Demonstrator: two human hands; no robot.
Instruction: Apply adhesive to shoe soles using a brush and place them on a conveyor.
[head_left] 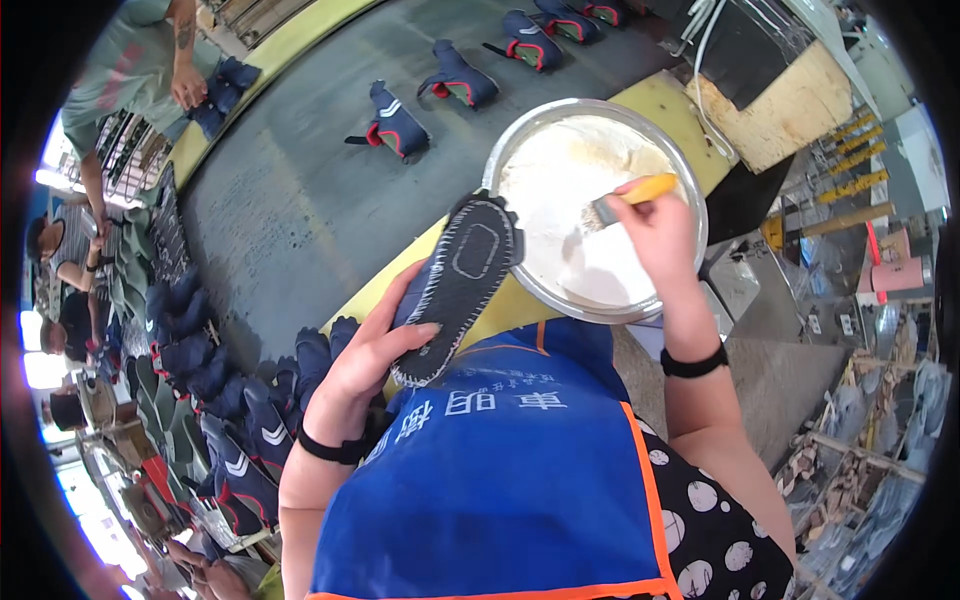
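Note:
My left hand [372,352] is closed round a dark shoe upper [465,265], its stitched black underside turned up toward me. White stitches run along the edge of that sole side, and its toe end reaches the rim of a round metal basin. In my right hand [655,230] is a brush with a yellow handle [650,187] and a metal ferrule. Its bristles are down at the white, creamy substance [580,265] inside the basin [497,150]. I cannot tell how deep they dip.
Several navy shoe uppers with red trim [392,122] stand along the dark conveyor belt [290,210]. More uppers [240,450] and grey-green soles [165,430] are heaped at the left. Another person's hand [187,85] touches shoes across the belt. A stained board [790,110] lies at the upper right.

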